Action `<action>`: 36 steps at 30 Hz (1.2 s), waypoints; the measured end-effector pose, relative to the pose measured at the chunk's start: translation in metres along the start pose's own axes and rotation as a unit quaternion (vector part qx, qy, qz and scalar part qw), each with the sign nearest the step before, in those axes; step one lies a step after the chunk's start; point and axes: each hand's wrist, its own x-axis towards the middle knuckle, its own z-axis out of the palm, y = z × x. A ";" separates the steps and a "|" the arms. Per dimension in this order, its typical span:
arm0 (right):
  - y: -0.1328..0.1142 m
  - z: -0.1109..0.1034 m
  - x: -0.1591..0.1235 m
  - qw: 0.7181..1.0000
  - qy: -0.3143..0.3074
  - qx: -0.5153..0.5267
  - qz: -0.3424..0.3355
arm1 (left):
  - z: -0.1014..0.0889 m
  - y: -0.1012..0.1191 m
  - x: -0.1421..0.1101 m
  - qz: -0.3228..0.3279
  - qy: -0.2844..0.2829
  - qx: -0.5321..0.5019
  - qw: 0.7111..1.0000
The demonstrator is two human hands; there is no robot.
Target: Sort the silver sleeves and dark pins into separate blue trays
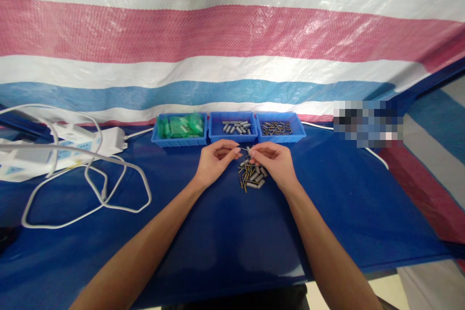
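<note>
My left hand (218,160) is closed in a pinch on a thin dark metal pin (242,148), which points toward my other hand. The fingers of my right hand (274,162) pinch what looks like a small grey metal cylinder (248,150). Both hands nearly meet above a loose pile on the blue table. In that pile, grey cylinders (256,183) lie mixed with thin brass-and-dark pins (245,177), whose exact kind is too small to tell.
Three blue bins stand in a row behind my hands: the left bin (179,142) holds green plastic bags, the middle bin (233,138) grey cylinders, the right bin (298,131) thin pins. White power strips (112,140) and looped cable (147,189) lie at left. Striped sheeting (232,34) hangs behind.
</note>
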 end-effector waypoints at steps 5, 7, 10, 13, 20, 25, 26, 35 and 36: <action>0.000 -0.011 0.009 0.973 0.206 0.052 -0.085 | 0.001 0.001 -0.002 0.121 -0.071 0.205 0.969; 0.001 -0.014 0.011 0.968 0.221 0.065 -0.096 | 0.001 0.003 -0.002 0.158 -0.107 0.254 0.948; 0.002 -0.013 0.010 0.974 0.201 0.054 -0.091 | -0.001 0.002 -0.001 0.164 -0.110 0.271 0.942; 0.003 -0.011 0.008 0.980 0.174 0.041 -0.083 | -0.002 -0.001 0.001 0.151 -0.102 0.275 0.944; 0.005 -0.011 0.007 0.988 0.139 0.019 -0.059 | -0.003 0.001 0.003 0.166 -0.128 0.271 0.940; 0.004 -0.011 0.007 0.990 0.130 0.022 -0.051 | -0.006 0.002 0.005 0.101 -0.112 0.211 0.966; 0.004 -0.010 0.007 0.991 0.126 0.022 -0.049 | -0.007 0.001 0.005 0.078 -0.107 0.185 0.974; 0.000 -0.002 -0.001 0.994 0.018 -0.082 -0.073 | -0.013 0.004 0.008 -0.015 -0.053 -0.005 0.998; -0.001 -0.001 -0.002 0.993 -0.001 -0.090 -0.072 | -0.014 0.005 0.008 -0.019 -0.048 -0.016 0.999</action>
